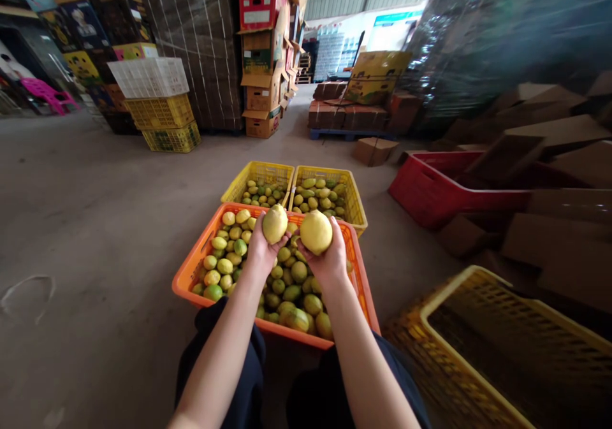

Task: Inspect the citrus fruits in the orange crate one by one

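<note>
Head view showed your left hand [259, 250] and right hand [333, 262] raised together above the orange crate [362, 282]. The left grip was cupped around one lemon [275, 224]; the right grip held a rounder lemon [316, 232] just beside it. More lemons [225, 266] lay below in that crate, with two yellow crates [355, 203] of fruit beyond. The step in hand looked like holding up one lemon per palm; any move from there seemed to call for curled fingers, lest either roll off.
</note>
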`<state>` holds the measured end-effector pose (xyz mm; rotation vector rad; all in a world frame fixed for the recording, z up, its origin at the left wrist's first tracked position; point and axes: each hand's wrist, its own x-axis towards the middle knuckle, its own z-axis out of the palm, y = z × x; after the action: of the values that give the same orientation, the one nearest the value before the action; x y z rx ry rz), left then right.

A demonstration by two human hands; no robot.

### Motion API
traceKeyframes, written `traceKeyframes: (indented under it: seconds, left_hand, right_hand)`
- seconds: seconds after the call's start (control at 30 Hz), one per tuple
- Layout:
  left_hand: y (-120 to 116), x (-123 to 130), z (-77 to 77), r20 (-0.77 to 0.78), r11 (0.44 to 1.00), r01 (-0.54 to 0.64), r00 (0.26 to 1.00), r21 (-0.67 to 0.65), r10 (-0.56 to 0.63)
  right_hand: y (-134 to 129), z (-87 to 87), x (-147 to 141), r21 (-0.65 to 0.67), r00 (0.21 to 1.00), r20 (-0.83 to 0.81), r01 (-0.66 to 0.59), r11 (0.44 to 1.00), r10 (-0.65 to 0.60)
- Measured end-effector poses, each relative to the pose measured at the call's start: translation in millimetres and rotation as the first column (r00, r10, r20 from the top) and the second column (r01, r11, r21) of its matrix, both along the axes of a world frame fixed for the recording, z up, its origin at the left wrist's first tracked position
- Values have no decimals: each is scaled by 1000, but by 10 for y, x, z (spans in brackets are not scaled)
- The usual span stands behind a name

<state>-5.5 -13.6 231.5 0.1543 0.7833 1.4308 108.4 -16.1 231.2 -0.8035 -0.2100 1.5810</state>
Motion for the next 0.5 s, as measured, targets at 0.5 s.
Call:
traceKeyframes:
  seconds: [0.5]
  left_hand:
    - [-3, -21, -6, 66, 994, 102, 992, 44, -105]
  right_hand:
    - [21, -65, 10, 52, 997, 34, -75, 996, 74]
